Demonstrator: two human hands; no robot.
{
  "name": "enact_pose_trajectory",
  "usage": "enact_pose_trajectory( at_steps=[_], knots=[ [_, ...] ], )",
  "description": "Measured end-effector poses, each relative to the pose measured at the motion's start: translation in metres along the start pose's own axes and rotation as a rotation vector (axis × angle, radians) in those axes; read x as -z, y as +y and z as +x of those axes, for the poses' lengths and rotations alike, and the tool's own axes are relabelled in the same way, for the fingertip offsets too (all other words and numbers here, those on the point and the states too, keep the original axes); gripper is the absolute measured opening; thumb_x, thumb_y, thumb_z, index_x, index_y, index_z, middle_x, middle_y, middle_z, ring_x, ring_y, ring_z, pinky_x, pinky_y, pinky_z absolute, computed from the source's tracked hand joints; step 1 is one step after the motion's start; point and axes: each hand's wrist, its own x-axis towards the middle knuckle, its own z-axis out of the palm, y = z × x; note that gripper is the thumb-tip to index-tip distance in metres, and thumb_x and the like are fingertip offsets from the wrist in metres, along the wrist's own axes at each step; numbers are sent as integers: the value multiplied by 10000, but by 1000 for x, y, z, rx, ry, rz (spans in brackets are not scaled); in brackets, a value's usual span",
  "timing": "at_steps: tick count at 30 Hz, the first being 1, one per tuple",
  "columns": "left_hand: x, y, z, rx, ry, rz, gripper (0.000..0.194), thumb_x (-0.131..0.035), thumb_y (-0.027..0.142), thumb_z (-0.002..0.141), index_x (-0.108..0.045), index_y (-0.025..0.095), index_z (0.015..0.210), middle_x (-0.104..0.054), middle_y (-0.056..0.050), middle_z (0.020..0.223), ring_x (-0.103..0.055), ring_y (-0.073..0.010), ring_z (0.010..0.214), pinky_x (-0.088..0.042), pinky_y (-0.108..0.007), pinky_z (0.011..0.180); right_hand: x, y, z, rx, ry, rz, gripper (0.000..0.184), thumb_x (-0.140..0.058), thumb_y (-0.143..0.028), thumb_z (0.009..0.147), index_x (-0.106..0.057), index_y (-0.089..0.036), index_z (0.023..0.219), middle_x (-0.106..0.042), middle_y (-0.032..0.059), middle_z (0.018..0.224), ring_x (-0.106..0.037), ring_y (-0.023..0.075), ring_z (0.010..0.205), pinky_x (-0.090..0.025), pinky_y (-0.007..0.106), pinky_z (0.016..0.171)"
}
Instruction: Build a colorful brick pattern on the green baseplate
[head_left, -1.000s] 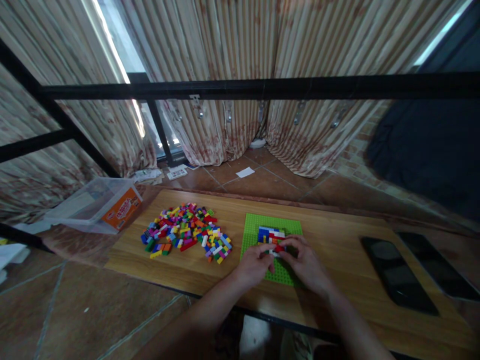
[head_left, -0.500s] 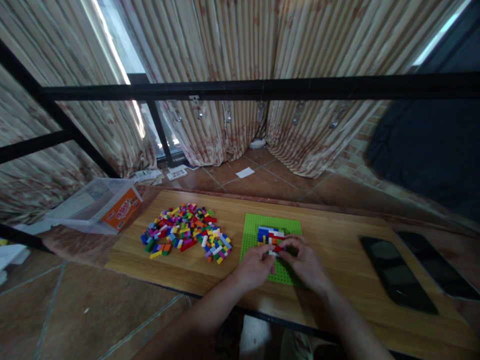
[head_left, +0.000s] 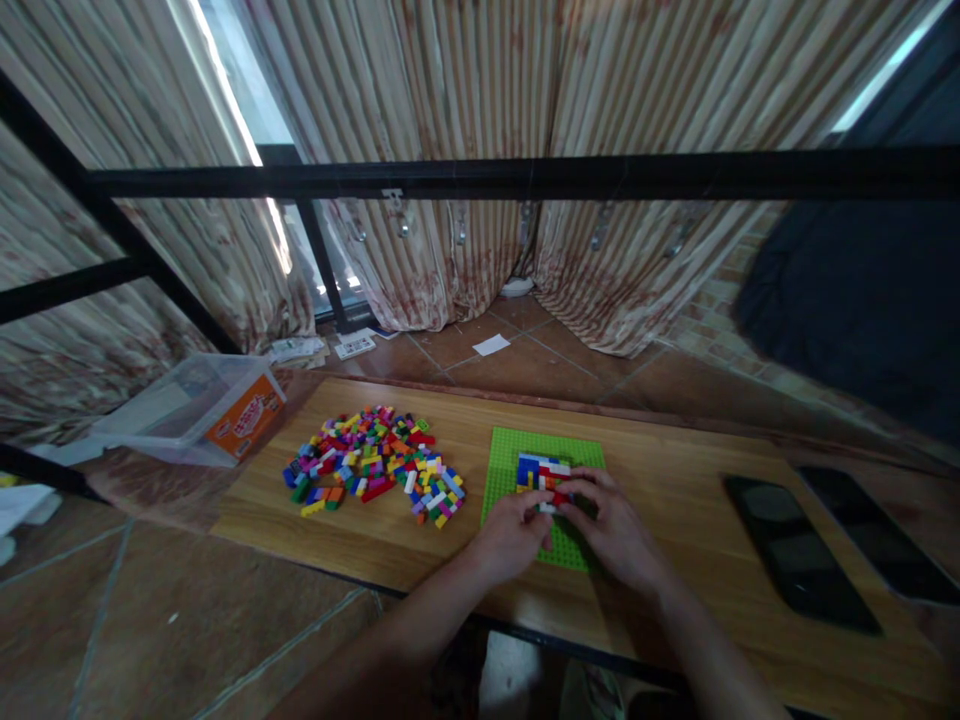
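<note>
A green studded baseplate (head_left: 510, 446) lies on the wooden table, carrying a flat cluster of toy bricks (head_left: 529, 467) in blue, yellow, white, red and orange. At the near edge of that cluster is a small red brick (head_left: 559, 497), pinched between my two hands. My left hand (head_left: 516, 532) is closed, its fingertips at the red brick's left side. From the right, my right hand (head_left: 613, 527) reaches with curled fingers, thumb and forefinger on the same brick. A white brick shows just below it. My fingers hide part of the cluster.
Left of the baseplate spreads a pile of loose coloured bricks (head_left: 375, 460). A clear plastic box (head_left: 180, 415) with an orange label stands beyond the table's left end. Two dark phone-like slabs (head_left: 799, 555) lie at the right. A black metal bar (head_left: 480, 180) crosses before the curtains.
Both hands stay at the red brick with barely any movement. The whole view has shifted very slightly.
</note>
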Motion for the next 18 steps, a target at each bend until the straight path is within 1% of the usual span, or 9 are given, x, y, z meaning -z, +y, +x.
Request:
enact_pose_trajectory(
  at_steps=[4, 12, 18],
  knots=[
    [0, 0, 0, -5, -6, -1, 461, -472, 166, 817, -600, 125, 1259, -562, 36, 568, -413, -88, 475, -334, -209, 504, 0, -2, 1, -24, 21, 9, 180, -579, -349, 827, -702, -254, 918, -543, 68, 1186, -530, 229, 1127, -386, 421, 1027],
    [2, 1, 1, -32, -28, 107, 426, -467, 193, 819, -627, 127, 1209, -579, 26, 585, -449, -101, 488, -364, -212, 510, -2, -4, 2, -60, 40, 47, 170, -607, -351, 783, -713, -252, 872, -566, 65, 1143, -549, 235, 1093, -393, 425, 1014],
    [1, 6, -2, -77, -26, 203, 393, -449, 199, 833, -638, 123, 1168, -588, 11, 593, -488, -118, 502, -389, -223, 523, -1, 2, 3, -102, 43, 85, 260, -650, -376, 734, -729, -263, 954, -590, 71, 1152, -575, 245, 1071, -416, 433, 987]
  ],
)
